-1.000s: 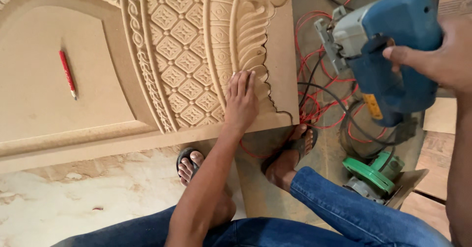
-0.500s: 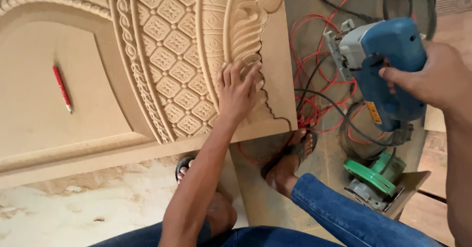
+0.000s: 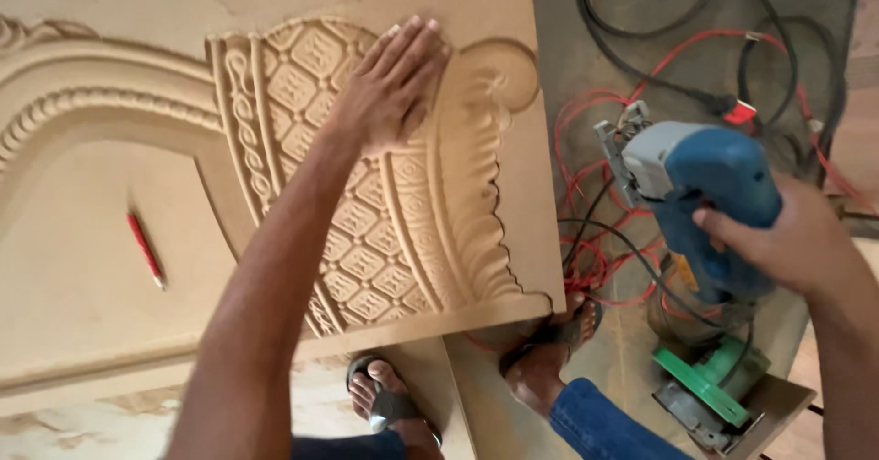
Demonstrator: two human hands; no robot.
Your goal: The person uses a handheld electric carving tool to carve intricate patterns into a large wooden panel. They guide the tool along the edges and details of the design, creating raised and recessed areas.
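Dusty floor (image 3: 632,350) carries the carved wooden panel (image 3: 302,240). Your left hand (image 3: 389,89) lies on its carving, fingers flat and apart. Right of the panel, your right hand (image 3: 787,240) grips a blue jigsaw (image 3: 700,185).

Carved wooden panel (image 3: 275,240) cut off at left and top edges, blue jigsaw (image 3: 705,204) with blade hidden behind its body, right hand (image 3: 787,249) fingers wrapped out of sight, green power tool (image 3: 710,391) partly hidden under jigsaw, cables (image 3: 641,48) running off top edge.
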